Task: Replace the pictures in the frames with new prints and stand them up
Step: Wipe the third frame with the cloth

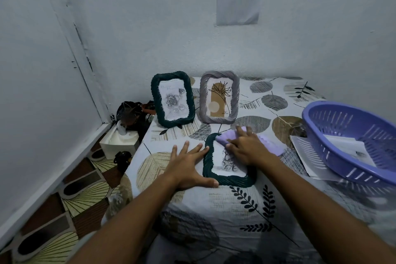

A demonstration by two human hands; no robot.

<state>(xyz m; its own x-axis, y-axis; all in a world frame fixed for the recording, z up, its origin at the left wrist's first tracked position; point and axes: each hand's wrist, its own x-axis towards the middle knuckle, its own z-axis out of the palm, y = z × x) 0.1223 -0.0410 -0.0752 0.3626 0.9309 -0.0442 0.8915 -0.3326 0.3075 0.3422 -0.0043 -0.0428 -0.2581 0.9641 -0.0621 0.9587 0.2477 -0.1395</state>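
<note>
Your left hand (188, 167) lies flat on the worktop (214, 206) with fingers spread and straight, thumb against the near left corner of the dark green frame lying flat (209, 156). Your right hand (246, 146) presses a lilac cloth (272, 143) onto that frame's glass, fingers fairly straight over it; the hand and cloth hide the frame's far right part and much of its print. To the right, a purple basket (351, 135) runs off the edge, papers (304, 152) partly under it. Farther back, a standing dark green frame (172, 98) and a grey frame (219, 96) stand upright side by side near the wall.
</note>
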